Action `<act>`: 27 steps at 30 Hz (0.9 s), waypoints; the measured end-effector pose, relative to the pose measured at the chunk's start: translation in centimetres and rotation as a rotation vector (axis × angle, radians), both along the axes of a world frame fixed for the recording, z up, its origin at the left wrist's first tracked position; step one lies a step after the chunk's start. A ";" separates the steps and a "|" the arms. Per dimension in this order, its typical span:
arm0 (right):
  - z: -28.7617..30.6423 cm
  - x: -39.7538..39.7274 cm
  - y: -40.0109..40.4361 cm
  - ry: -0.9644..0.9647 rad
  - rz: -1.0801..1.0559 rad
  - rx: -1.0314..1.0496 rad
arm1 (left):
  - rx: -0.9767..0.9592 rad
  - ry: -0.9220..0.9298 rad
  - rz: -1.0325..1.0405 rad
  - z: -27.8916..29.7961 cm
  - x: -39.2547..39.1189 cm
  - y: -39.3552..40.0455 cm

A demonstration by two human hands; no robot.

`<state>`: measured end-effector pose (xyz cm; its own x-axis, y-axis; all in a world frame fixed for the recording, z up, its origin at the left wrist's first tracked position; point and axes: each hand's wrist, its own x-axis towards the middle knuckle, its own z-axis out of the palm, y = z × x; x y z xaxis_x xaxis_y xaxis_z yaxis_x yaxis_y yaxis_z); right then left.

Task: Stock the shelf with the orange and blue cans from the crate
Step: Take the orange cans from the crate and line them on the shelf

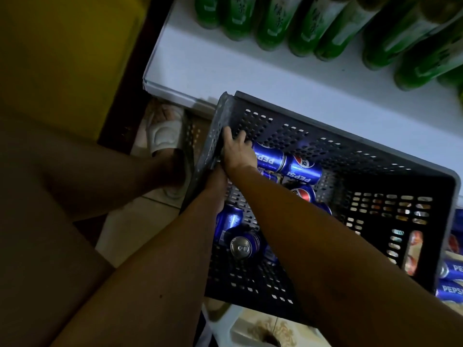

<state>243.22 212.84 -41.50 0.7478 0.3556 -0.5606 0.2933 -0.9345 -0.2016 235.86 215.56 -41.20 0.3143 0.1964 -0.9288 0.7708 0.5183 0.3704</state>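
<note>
White shelf board (250, 71) carries green bottles (325, 23) at 12 o'clock. Below it, the dark perforated crate (375, 156) holds blue Pepsi cans (300, 169). Right hand (236, 151) curls over its wall at 9 o'clock; left hand (216, 186), just beneath, is mostly hidden, so its grip I cannot tell.
</note>
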 end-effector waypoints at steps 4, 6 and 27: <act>-0.5 -0.4 -0.6 0.079 -0.129 0.057 | -0.039 0.000 0.037 0.4 0.1 -0.1; -0.5 -0.4 -1.6 0.160 -0.290 0.160 | -0.021 -0.005 0.035 0.0 0.5 -0.1; 7.4 -8.1 -12.8 0.888 -1.269 1.076 | 0.209 -0.148 -0.209 7.0 -1.9 -1.7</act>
